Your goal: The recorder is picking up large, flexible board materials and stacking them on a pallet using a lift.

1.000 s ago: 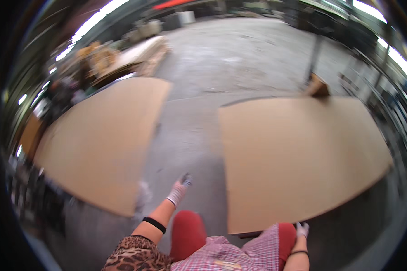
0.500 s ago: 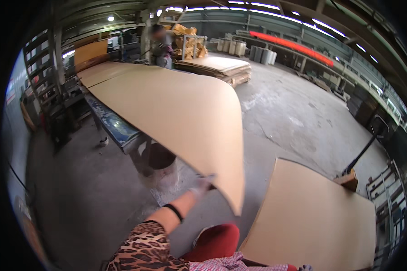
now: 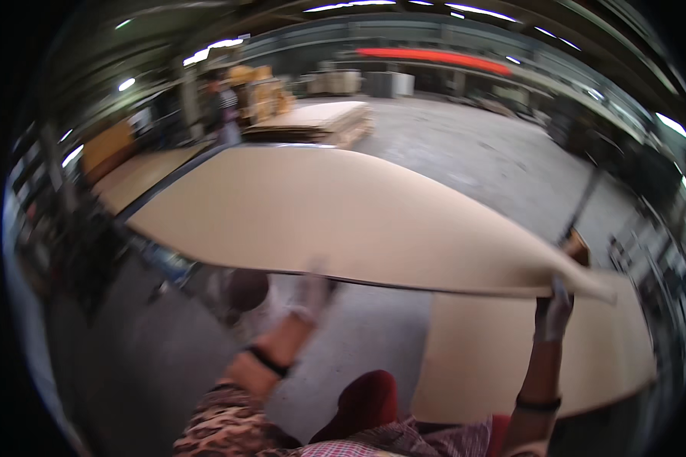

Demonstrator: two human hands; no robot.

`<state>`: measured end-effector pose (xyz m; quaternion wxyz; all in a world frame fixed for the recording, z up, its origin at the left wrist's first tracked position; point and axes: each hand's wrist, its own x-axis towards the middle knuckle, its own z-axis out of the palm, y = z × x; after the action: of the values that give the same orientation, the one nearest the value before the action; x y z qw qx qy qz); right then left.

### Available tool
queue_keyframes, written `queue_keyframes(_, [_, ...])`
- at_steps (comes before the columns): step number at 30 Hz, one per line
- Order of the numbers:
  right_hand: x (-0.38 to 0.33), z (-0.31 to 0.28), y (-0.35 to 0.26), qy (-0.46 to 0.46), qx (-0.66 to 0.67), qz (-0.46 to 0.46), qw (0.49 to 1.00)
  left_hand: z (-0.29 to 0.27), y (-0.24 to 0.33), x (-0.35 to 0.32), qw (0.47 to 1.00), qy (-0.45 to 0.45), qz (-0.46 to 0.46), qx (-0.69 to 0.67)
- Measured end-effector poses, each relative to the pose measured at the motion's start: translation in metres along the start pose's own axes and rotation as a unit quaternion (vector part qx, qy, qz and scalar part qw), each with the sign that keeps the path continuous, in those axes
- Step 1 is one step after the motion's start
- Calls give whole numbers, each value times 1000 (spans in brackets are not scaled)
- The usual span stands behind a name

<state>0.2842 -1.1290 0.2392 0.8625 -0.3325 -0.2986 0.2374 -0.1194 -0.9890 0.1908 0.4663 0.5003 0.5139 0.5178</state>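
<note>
A large, thin tan board [image 3: 305, 206] spans the space before me, bowed and raised, its near edge toward me. My left hand [image 3: 311, 293], gloved and blurred by motion, grips that near edge around the middle. At the board's right corner, my right hand [image 3: 555, 312], also gloved, closes on the edge with fingers over the top. Below and to the right lies another tan board [image 3: 503, 358], low near the floor, partly covered by the raised one. A further tan board [image 3: 141, 171] lies beyond a dark gap at the far left.
A co-worker [image 3: 225, 110] stands at the far left beside a stack of boards [image 3: 320, 118]. A dark bucket-like container [image 3: 248, 289] is under the raised board. A pallet-jack handle [image 3: 583, 198] rises at the right, near metal racks [image 3: 678, 282]. Grey concrete floor [image 3: 434, 129] stretches behind.
The raised board has swung right and come away from the board at far left, leaving a gap. My right hand has come up and taken its right corner. The view has turned.
</note>
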Motion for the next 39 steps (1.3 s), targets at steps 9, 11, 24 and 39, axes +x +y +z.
queue_keyframes(9, [253, -136, -373, 85, -637, -577, 504, -315, -66, 50, 914, 76, -141, -374])
queue_keyframes(11, [272, -200, -353, 75, -582, -512, 627, -347, -80, 41, 834, -17, -165, -527])
queue_keyframes(24, [-55, -262, -118, 209, 23, 134, 968, 147, 6, -226, 672, -711, -198, 55])
queue_keyframes(39, [-75, -503, 8, 389, -188, 280, 857, 268, -324, -84, 775, -323, -391, 378])
